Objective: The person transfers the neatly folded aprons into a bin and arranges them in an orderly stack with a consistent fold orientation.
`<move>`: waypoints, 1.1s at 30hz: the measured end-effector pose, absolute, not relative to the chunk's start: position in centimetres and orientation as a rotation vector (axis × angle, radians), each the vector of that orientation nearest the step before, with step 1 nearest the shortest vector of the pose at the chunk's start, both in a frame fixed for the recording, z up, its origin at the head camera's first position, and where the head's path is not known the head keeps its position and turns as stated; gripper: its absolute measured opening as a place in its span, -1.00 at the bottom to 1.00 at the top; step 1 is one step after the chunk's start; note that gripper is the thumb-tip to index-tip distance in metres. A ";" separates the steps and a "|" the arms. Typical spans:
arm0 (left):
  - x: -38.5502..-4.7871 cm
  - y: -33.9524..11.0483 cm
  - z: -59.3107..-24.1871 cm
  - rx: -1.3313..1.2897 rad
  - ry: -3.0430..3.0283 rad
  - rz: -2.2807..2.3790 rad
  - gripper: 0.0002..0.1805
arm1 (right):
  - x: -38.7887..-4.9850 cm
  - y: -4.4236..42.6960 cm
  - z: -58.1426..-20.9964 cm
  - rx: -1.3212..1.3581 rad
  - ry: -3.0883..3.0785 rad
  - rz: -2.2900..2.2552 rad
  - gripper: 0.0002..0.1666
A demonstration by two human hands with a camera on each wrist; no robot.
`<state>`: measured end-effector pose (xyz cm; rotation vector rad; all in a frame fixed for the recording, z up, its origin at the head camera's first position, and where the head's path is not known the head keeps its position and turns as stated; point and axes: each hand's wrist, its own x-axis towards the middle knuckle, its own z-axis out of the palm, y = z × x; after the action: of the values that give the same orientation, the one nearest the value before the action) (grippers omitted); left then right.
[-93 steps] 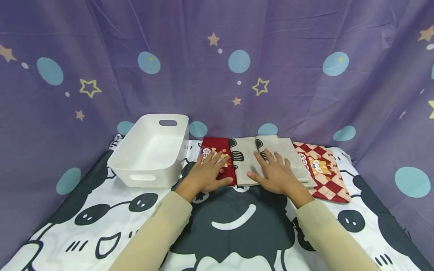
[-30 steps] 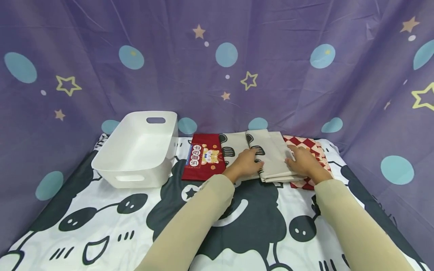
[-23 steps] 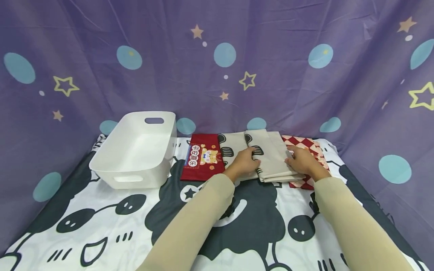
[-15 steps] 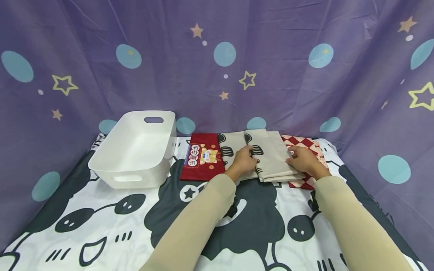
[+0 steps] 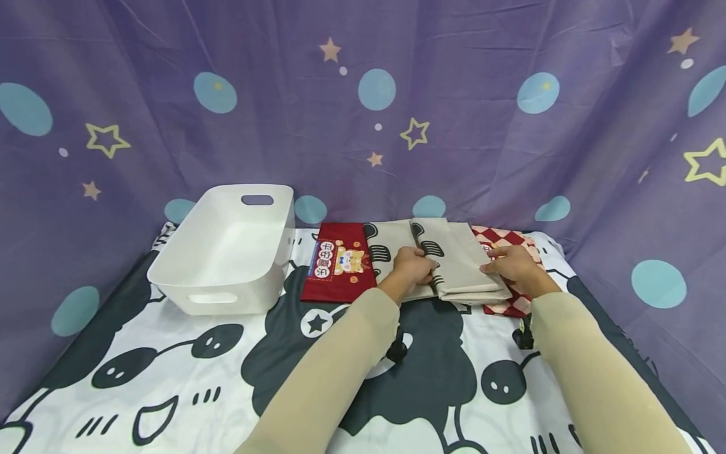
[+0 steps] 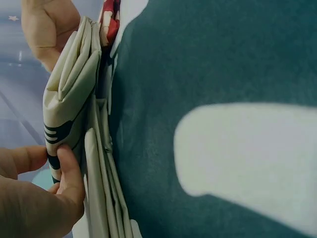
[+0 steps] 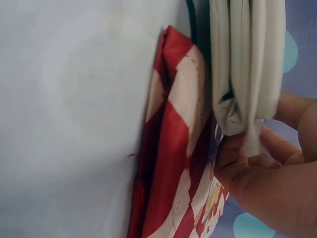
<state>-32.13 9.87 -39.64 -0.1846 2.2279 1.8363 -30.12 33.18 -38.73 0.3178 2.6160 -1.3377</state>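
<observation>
In the head view, a folded beige cloth with black prints [image 5: 459, 261] overlaps a second folded beige cloth [image 5: 392, 234] on its left. My left hand [image 5: 409, 270] pinches the upper cloth's left edge; the left wrist view shows thumb and fingers [image 6: 72, 171] on the printed fold. At the opposite edge, my right hand [image 5: 516, 270] holds the same cloth, its fingers partly under the layers [image 7: 247, 74] in the right wrist view. Left of the pair lies a folded red cloth [image 5: 339, 261] with a cartoon animal. A red-and-cream checkered folded cloth [image 5: 513, 239] lies partly beneath my right hand.
A white plastic bin [image 5: 224, 252] with handle slots stands at the left. Black-and-white cartoon fabric [image 5: 187, 378] covers the table. Behind it hangs a purple curtain [image 5: 363, 151] with stars and dots.
Both hands lay spread flat on the cloths earlier; they have moved right to the two sides of the upper beige cloth. The left fingers have since closed on its edge, which has shifted slightly.
</observation>
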 end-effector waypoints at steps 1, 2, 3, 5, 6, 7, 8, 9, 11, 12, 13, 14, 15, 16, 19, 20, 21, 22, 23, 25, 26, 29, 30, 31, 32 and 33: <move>-32.0 9.9 -39.5 -0.172 2.228 1.844 -0.53 | -30.1 33.2 -38.6 0.329 2.594 -1.360 -0.22; -31.9 10.0 -39.4 -0.160 2.234 1.849 -0.52 | -30.0 33.3 -38.5 0.345 2.571 -1.387 -0.21; -31.7 10.0 -39.3 -0.152 2.236 1.857 -0.51 | -30.0 33.3 -38.4 0.361 2.547 -1.411 -0.21; -31.6 10.0 -39.1 -0.144 2.233 1.881 -0.49 | -29.9 33.3 -38.2 0.385 2.518 -1.444 -0.22; -31.5 10.1 -39.0 -0.141 2.226 1.897 -0.48 | -29.8 33.3 -38.1 0.390 2.518 -1.450 -0.23; -31.4 10.1 -39.0 -0.141 2.223 1.914 -0.48 | -29.8 33.3 -38.0 0.386 2.513 -1.462 -0.23; -31.4 10.1 -39.0 -0.140 2.217 1.933 -0.48 | -29.8 33.3 -37.9 0.382 2.506 -1.475 -0.23; -31.4 10.1 -38.9 -0.136 2.205 1.955 -0.47 | -29.8 33.3 -37.8 0.374 2.503 -1.487 -0.24; -31.3 10.1 -38.9 -0.133 2.184 1.987 -0.49 | -29.7 33.3 -37.6 0.351 2.497 -1.513 -0.23; -31.3 10.1 -38.8 -0.131 2.172 2.004 -0.49 | -29.7 33.3 -37.5 0.345 2.484 -1.538 -0.21; -31.2 10.1 -38.8 -0.129 2.160 2.021 -0.50 | -29.7 33.4 -37.4 0.333 2.469 -1.565 -0.20; -31.2 10.1 -38.7 -0.120 2.142 2.043 -0.50 | -29.6 33.4 -37.3 0.324 2.461 -1.585 -0.19; -31.2 10.1 -38.7 -0.111 2.130 2.061 -0.51 | -29.6 33.5 -37.2 0.323 2.461 -1.596 -0.18; -31.2 10.1 -38.7 -0.103 2.123 2.076 -0.52 | -29.6 33.5 -37.1 0.317 2.459 -1.612 -0.18; -31.3 10.1 -38.6 -0.061 2.096 2.139 -0.53 | -29.6 33.5 -37.0 0.301 2.454 -1.691 -0.22; -31.4 10.0 -38.5 -0.048 2.091 2.154 -0.53 | -29.7 33.4 -37.0 0.298 2.457 -1.722 -0.24; -31.4 10.0 -38.5 -0.039 2.088 2.165 -0.54 | -29.7 33.4 -36.9 0.295 2.458 -1.752 -0.26; -31.4 9.9 -38.4 -0.026 2.083 2.175 -0.54 | -29.7 33.3 -37.0 0.292 2.453 -1.789 -0.27; -31.4 9.8 -38.3 -0.016 2.082 2.182 -0.54 | -29.7 33.2 -37.0 0.290 2.451 -1.819 -0.28; -31.4 9.6 -38.1 0.004 2.088 2.190 -0.54 | -29.7 33.0 -36.9 0.281 2.462 -1.859 -0.27; -31.4 9.5 -38.0 0.013 2.093 2.192 -0.54 | -29.7 32.9 -36.8 0.281 2.479 -1.864 -0.27; -31.4 9.3 -37.6 0.032 2.118 2.190 -0.54 | -29.7 32.6 -36.6 0.263 2.521 -1.882 -0.26; -31.4 9.2 -37.5 0.035 2.127 2.189 -0.54 | -29.7 32.5 -36.6 0.260 2.537 -1.887 -0.27; -31.4 9.1 -37.4 0.037 2.133 2.187 -0.54 | -29.7 32.5 -36.5 0.256 2.552 -1.885 -0.27; -31.3 9.1 -37.3 0.039 2.142 2.187 -0.54 | -29.7 32.4 -36.4 0.255 2.557 -1.893 -0.28; -31.3 9.0 -37.2 0.042 2.151 2.186 -0.55 | -29.7 32.3 -36.3 0.252 2.562 -1.898 -0.28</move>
<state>-31.34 9.04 -37.18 0.0421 2.1509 2.1861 -29.69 32.27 -36.33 0.2520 2.5622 -1.8983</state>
